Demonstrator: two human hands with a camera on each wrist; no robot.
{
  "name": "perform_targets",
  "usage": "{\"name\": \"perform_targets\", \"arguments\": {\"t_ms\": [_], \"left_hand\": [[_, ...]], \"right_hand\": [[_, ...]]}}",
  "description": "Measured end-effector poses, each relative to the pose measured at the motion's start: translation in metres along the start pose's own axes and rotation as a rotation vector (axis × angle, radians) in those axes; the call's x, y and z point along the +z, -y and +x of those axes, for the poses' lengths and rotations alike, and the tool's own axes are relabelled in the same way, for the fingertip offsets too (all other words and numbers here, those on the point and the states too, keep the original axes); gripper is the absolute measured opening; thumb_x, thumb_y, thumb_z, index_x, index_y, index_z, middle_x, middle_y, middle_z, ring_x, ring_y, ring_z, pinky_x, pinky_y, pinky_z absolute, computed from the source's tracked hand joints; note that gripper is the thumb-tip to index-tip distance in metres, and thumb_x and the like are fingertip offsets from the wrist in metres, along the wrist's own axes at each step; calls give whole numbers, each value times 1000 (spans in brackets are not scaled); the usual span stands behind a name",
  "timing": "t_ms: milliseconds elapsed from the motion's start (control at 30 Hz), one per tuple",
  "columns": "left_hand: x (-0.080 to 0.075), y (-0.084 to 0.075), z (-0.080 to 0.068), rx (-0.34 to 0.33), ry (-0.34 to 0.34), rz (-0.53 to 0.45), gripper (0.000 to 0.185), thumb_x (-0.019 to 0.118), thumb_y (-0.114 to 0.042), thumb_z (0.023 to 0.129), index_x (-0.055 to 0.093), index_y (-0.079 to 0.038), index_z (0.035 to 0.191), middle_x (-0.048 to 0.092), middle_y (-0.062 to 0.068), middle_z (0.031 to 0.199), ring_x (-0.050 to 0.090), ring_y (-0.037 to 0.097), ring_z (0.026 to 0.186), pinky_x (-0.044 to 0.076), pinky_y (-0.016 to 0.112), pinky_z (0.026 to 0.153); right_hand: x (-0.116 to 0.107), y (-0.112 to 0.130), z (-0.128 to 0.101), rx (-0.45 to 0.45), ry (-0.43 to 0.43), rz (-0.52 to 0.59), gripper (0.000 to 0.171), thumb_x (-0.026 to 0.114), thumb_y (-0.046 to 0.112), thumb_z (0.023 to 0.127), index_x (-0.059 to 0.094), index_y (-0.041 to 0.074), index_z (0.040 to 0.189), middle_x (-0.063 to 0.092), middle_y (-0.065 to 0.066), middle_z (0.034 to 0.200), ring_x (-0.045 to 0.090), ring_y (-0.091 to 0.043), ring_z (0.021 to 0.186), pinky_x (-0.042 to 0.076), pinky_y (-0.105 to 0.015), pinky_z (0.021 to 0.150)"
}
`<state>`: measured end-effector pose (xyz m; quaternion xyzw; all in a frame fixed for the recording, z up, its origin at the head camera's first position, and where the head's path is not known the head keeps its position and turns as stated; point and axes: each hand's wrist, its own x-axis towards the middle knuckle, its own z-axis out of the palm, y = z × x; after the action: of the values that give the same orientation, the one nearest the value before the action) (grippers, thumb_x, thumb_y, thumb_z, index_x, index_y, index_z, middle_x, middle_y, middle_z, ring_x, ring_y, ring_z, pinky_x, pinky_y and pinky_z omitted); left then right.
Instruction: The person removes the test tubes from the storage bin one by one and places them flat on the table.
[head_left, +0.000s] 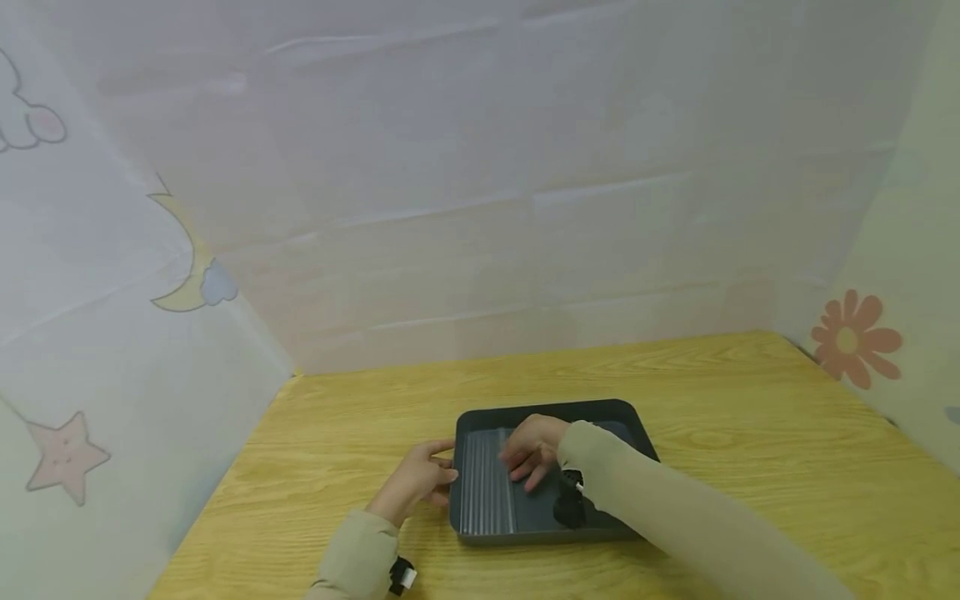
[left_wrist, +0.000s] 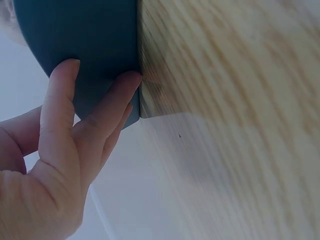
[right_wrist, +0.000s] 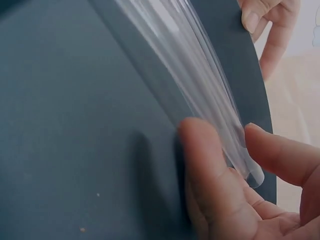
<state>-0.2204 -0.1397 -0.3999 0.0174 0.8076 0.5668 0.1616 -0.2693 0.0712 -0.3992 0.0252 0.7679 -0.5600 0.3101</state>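
A dark grey tray [head_left: 558, 533] stands on the wooden table. Several clear plastic tubes [head_left: 483, 492] lie side by side along its left part. My left hand [head_left: 420, 479] holds the tray's left side, thumb at the rim; in the left wrist view its fingers [left_wrist: 95, 120] press the outer wall. Inside the tray, my right hand [head_left: 536, 450] is over the right edge of the tubes. In the right wrist view, the tube ends [right_wrist: 255, 176] lie between the spread thumb and fingers of that hand; firm contact does not show.
The yellow wood-grain table [head_left: 360, 400] extends around the tray. A pale hanging sheet [head_left: 465, 208] rises behind it, with printed side sheets at left and right. Black straps with small devices [head_left: 570, 500] sit at my wrists.
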Motion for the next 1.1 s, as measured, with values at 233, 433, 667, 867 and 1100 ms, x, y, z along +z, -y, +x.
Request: {"name": "perform_targets", "arguments": {"t_ms": [233,433,667,867,1100], "left_hand": [[1,0,0,-11,1,1,54,55,11,92,36,11,143,59,32,120,67,28,89,57,35,59],[1,-1,0,-12,0,5,54,54,10,93,36,10,143,59,31,119,67,28,89,56,34,57],[0,0,-1,-11,-1,-1,54,54,10,93,36,11,143,59,31,119,67,28,89,56,33,57],[1,-1,-2,-12,2,-15,55,53,10,93,34,10,145,56,34,123,67,29,91,55,32,56],[3,-2,-2,-19,-4,-16,55,54,10,93,34,10,145,55,34,124,67,30,91,56,32,57]], "right_hand": [[-10,-3,-3,-19,14,11,44,63,1,92,52,-11,132,64,-22,104,66,-34,89,57,-50,72],[-18,-5,-9,-35,17,61,44,60,2,93,49,-10,135,61,-26,112,64,-37,95,56,-52,72],[-29,-4,-15,-46,1,119,45,58,3,95,48,-6,137,57,-24,110,61,-36,96,56,-52,73],[-39,-6,-23,-62,15,131,46,57,7,97,45,-4,140,55,-16,102,59,-27,84,56,-50,72],[-51,-9,-34,-94,42,140,50,55,9,98,39,-3,145,52,-24,118,58,-28,93,56,-46,72]]}}
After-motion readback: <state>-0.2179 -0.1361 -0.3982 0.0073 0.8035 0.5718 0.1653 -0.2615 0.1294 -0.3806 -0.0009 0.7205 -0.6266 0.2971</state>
